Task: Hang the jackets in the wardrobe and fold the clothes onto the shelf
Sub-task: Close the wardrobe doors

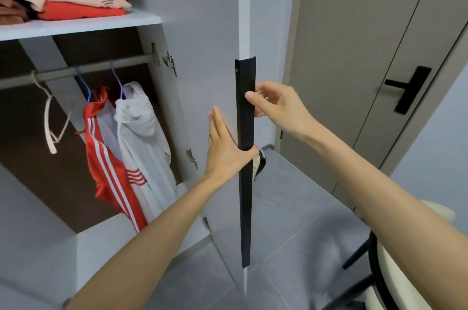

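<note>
Both hands are at the free edge of the open pale grey wardrobe door (pixel 202 56), which stands edge-on to the camera, centre frame. Its long black strip handle (pixel 245 132) runs vertically down that edge.

Left hand (pixel 225 147): open, palm flat on the door's inner face, thumb hooked around the handle, gripping nothing else. Right hand (pixel 276 107): loosely curled, thumb and fingertips just touching the handle from the right, higher up; no firm grip visible.

Task items all lie left of and beyond the hands: red jacket with white stripes (pixel 109 158) and white hooded jacket (pixel 141 142) hang side by side on the grey metal rail (pixel 76 70); an empty cream hanger (pixel 52 117) hangs further left. Stack of folded clothes (pixel 76 3) sits on the white shelf (pixel 76 26) above.

Judgement: hanging and folding look done. Next move probably swings the door leftward to close; the left hand is nearer the interior.
</note>
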A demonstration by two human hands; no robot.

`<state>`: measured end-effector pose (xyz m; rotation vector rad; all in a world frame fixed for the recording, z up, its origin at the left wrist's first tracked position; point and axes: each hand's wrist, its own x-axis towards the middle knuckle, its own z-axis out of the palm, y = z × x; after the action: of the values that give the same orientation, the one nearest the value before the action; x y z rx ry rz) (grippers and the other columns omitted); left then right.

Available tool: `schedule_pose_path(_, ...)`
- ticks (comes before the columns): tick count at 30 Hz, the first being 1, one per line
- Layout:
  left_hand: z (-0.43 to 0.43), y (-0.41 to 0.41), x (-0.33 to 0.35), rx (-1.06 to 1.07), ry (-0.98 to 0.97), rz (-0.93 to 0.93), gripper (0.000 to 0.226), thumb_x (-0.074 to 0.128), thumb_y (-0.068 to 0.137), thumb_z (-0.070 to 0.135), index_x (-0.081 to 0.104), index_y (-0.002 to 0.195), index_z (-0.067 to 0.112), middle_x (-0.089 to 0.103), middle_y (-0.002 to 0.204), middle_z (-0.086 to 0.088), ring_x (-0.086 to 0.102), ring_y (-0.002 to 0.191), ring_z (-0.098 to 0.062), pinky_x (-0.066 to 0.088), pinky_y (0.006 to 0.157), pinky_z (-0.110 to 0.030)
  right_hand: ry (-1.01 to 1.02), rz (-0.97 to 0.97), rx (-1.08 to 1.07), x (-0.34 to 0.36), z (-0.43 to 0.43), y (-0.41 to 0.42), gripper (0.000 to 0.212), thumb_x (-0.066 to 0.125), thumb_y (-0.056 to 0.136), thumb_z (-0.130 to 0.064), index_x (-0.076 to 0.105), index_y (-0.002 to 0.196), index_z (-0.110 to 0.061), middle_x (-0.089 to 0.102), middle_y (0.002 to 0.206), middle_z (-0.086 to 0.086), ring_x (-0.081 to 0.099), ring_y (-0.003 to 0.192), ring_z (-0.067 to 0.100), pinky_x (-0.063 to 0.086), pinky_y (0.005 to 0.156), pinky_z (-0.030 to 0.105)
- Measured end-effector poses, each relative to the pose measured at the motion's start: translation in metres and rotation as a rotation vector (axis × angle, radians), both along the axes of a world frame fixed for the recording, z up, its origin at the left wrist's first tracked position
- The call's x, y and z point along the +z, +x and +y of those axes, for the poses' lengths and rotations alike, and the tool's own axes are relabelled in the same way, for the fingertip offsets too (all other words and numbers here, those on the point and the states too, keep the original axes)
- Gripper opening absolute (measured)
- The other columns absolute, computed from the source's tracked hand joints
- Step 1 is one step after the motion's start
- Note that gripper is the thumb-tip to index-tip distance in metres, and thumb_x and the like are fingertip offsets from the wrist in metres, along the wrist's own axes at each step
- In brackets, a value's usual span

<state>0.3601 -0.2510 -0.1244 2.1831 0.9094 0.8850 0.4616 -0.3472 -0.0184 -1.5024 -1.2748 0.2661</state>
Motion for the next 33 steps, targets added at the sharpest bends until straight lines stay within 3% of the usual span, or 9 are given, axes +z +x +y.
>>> schedule_pose_path(6,-0.007,-0.031,0.0,0.071,-0.024,-0.033,0.116,0.072,0.065,0.054,-0.006,0.149,0.038,0.029,0.153,0.001,0.042,0.131,-0.02,0.04,0.101,-0.032,0.026,-0.04,0.094,0.001,0.005,-0.024,0.009,0.06,0.093,-0.029,0.065,0.086,-0.025,0.064,0.078,0.006,0.065,0.076,0.031,0.056,0.079,0.042)
schedule_pose_path(9,-0.014,-0.059,0.001,0.121,-0.061,-0.108,0.087,0.068,0.064,0.049,0.032,0.143,0.036,0.065,0.111,0.006,0.064,0.096,-0.008,0.055,0.08,-0.027,0.017,-0.091,0.19,0.001,0.009,-0.043,0.011,0.054,0.097,-0.026,0.064,0.093,-0.026,0.065,0.082,-0.002,0.066,0.073,0.019,0.056,0.074,0.031)
schedule_pose_path(12,-0.017,-0.091,-0.001,0.246,-0.018,-0.128,0.037,0.073,0.07,0.038,0.063,0.103,0.026,0.065,0.076,0.018,0.062,0.068,0.005,0.043,0.056,-0.005,-0.027,-0.053,0.355,0.003,0.015,-0.065,0.023,0.042,0.102,-0.017,0.063,0.111,-0.023,0.066,0.088,-0.009,0.065,0.077,0.002,0.055,0.075,0.019)
schedule_pose_path(16,-0.007,-0.134,0.001,0.351,-0.011,-0.057,0.013,0.073,0.076,0.035,0.067,0.084,0.026,0.063,0.075,0.02,0.061,0.067,0.006,0.051,0.058,-0.013,-0.083,-0.119,0.491,0.009,0.035,-0.096,0.033,0.037,0.102,-0.011,0.059,0.121,-0.028,0.067,0.09,-0.009,0.066,0.08,0.001,0.054,0.079,0.018)
schedule_pose_path(20,0.016,-0.175,0.004,0.467,0.003,0.079,0.023,0.07,0.081,0.041,0.06,0.068,0.025,0.059,0.061,0.013,0.059,0.055,-0.004,0.047,0.051,-0.016,-0.091,-0.127,0.559,0.01,0.066,-0.131,0.033,0.041,0.1,-0.011,0.063,0.113,-0.031,0.069,0.094,-0.002,0.068,0.085,0.007,0.055,0.085,0.025)
schedule_pose_path(24,0.051,-0.216,0.002,0.515,-0.063,0.123,0.051,0.067,0.08,0.052,0.065,0.116,0.016,0.071,0.104,0.002,0.068,0.089,-0.013,0.055,0.073,-0.025,-0.039,-0.211,0.511,0.009,0.108,-0.167,0.02,0.055,0.095,-0.02,0.073,0.101,-0.013,0.073,0.09,0.0,0.069,0.081,0.005,0.053,0.079,0.023)
schedule_pose_path(26,0.072,-0.235,0.001,0.568,-0.046,0.131,0.061,0.066,0.079,0.056,0.06,0.126,0.016,0.069,0.111,0.003,0.067,0.096,-0.015,0.049,0.067,-0.018,-0.021,-0.289,0.449,0.009,0.135,-0.186,0.02,0.061,0.091,-0.024,0.07,0.092,-0.006,0.072,0.086,0.008,0.067,0.081,0.015,0.052,0.076,0.028)
schedule_pose_path(31,0.137,-0.279,0.007,0.546,-0.035,0.236,0.042,0.063,0.082,0.057,0.066,0.105,0.022,0.07,0.099,0.003,0.058,0.068,-0.005,0.031,0.049,-0.012,-0.001,-0.353,0.455,0.008,0.207,-0.232,0.008,0.061,0.093,-0.023,0.059,0.09,-0.016,0.061,0.084,-0.004,0.059,0.08,0.01,0.048,0.074,0.018)
schedule_pose_path(33,0.165,-0.293,0.008,0.523,-0.039,0.254,0.045,0.062,0.083,0.055,0.065,0.113,0.021,0.07,0.103,0.003,0.061,0.075,-0.008,0.032,0.051,-0.012,-0.001,-0.371,0.463,0.007,0.234,-0.245,0.01,0.06,0.094,-0.024,0.058,0.091,-0.015,0.06,0.085,-0.003,0.058,0.079,0.009,0.046,0.072,0.014)
